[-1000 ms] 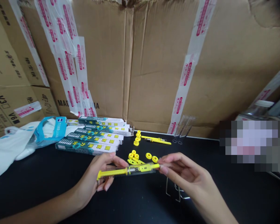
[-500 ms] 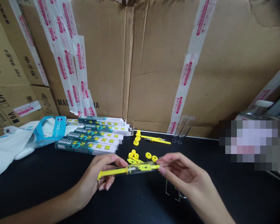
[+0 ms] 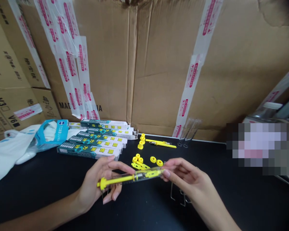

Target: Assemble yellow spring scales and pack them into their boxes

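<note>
This looks like a makeshift workshop station for small assembly or packing, though the wider room is hidden. Taped cardboard panels (image 3: 163, 83) back a black counter (image 3: 144, 211), with slim printed boxes (image 3: 86, 151), loose yellow parts (image 3: 153, 159) and clear tubes (image 3: 189, 136) set out behind a clear cylinder (image 3: 127, 178) with yellow fittings.

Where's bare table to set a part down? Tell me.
Bare tabletop: between left forearm and right forearm; between printed boxes and left forearm; and right of the right hand. Crowded: beyond the spring scale, yellow rings and clear tubes; by the right hand, bent wires.
</note>
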Action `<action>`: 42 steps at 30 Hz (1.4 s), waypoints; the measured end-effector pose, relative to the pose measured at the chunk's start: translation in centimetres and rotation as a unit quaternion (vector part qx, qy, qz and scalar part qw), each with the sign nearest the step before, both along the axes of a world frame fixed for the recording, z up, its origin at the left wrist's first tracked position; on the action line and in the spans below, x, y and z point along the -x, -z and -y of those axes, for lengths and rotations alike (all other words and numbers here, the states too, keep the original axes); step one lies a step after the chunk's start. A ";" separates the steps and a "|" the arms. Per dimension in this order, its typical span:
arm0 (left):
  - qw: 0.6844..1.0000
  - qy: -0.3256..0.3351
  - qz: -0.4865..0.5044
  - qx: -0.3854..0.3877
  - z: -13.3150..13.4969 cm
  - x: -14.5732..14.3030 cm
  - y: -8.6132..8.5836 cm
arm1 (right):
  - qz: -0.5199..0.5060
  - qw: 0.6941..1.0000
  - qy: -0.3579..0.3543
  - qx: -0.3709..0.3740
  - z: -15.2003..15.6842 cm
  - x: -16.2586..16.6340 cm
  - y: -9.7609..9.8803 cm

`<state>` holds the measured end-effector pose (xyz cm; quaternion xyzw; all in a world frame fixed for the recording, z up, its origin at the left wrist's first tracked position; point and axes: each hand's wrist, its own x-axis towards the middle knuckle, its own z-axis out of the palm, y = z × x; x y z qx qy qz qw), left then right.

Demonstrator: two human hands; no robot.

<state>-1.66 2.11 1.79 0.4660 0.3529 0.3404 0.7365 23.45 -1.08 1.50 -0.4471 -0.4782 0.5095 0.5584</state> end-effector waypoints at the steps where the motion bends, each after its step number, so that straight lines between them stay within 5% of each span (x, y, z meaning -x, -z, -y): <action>1: 1.000 0.007 0.007 0.000 -0.1 0.1 0.1 | -0.011 1.000 0.005 0.007 0.1 0.2 -0.1; 10: 0.998 0.036 0.042 0.015 -0.4 0.3 1.0 | -0.073 0.996 -0.013 0.053 0.0 -0.1 0.1; 20: 0.997 -0.073 0.024 0.018 0.0 0.3 0.3 | -0.026 0.999 -0.047 -0.001 0.6 0.5 -0.6; 31: 0.988 0.068 -0.116 -0.081 1.1 -0.1 1.4 | -0.004 0.999 0.017 -0.028 0.9 0.4 -0.5; 37: 0.988 0.011 -0.130 -0.081 1.2 0.0 2.2 | 0.054 0.999 0.006 -0.006 0.6 0.1 -0.2; 42: 0.991 0.005 -0.128 -0.034 0.0 0.2 1.6 | 0.102 0.991 0.032 -0.079 0.8 0.2 -0.2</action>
